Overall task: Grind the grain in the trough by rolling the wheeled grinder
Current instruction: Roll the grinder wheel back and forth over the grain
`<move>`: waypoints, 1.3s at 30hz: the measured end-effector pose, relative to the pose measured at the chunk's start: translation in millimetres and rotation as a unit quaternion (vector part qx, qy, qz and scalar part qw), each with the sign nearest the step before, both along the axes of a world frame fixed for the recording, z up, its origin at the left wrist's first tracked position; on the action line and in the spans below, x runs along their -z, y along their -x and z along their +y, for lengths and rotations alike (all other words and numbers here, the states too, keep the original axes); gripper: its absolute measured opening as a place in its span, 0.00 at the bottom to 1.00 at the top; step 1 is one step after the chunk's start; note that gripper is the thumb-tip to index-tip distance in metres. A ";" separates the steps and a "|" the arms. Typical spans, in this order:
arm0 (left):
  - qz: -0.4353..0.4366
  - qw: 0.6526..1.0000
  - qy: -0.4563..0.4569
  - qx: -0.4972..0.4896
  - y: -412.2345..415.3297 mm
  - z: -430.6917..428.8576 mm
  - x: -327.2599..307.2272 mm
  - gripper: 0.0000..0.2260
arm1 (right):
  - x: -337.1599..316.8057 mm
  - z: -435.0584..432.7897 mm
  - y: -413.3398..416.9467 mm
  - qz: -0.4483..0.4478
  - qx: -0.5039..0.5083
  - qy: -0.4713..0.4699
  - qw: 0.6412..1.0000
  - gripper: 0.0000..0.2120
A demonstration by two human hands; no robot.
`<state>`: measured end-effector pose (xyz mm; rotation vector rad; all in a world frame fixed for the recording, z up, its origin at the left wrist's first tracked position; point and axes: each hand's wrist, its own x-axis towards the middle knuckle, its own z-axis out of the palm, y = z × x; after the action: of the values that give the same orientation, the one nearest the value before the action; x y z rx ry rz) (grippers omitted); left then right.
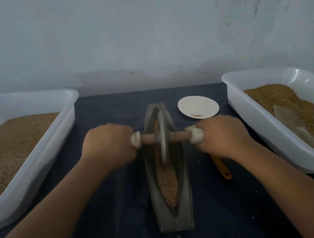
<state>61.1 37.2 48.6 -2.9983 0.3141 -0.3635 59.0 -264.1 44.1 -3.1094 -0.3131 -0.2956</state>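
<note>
Head view: mid-grind at frame centre, left hand (108,145) and right hand (221,135) clench the wooden-axled grey disc grinder (162,138); next, probably press it along the boat-shaped grey metal trough (153,181) over its tan grain (167,181)

**My hands on the wheeled grinder**

My left hand (108,145) and right hand (221,137) each grip one end of the wheeled grinder (163,149) by its wooden axle. Its metal wheel stands upright in the narrow trough (187,197), on brown grain (167,181). The left tub (65,121) and right tub (256,123), both holding grain, flank it. A plate (197,104) lies beyond my right hand.
</note>
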 end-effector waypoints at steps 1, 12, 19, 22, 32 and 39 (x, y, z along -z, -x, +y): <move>-0.004 1.000 0.010 -0.005 -10.3 -2.6 -1.7 0.12 | 1.3 4.2 -11.6 -0.034 0.016 0.005 0.999 0.17; -0.045 0.998 -0.010 0.032 50.3 17.6 18.1 0.15 | -17.2 -11.9 41.4 0.080 -0.067 0.000 0.995 0.19; 0.019 0.998 0.048 -0.027 1.2 4.3 12.6 0.12 | -4.6 9.8 -17.0 -0.080 -0.017 0.021 0.996 0.17; 0.023 0.998 0.052 -0.034 -19.6 -2.4 4.4 0.12 | 0.7 13.1 -38.1 -0.100 0.004 0.013 0.995 0.19; -0.028 0.998 -0.047 0.043 37.2 8.3 5.3 0.12 | -14.3 -13.7 35.7 0.164 -0.046 -0.072 0.983 0.20; -0.010 1.000 0.015 -0.021 -14.1 -3.0 4.0 0.11 | 8.5 7.5 -17.6 -0.105 0.009 0.007 0.994 0.20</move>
<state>75.2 34.2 44.7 -3.0241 0.2448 -0.3970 76.6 -256.6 35.6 -3.0993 -0.2891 -0.6263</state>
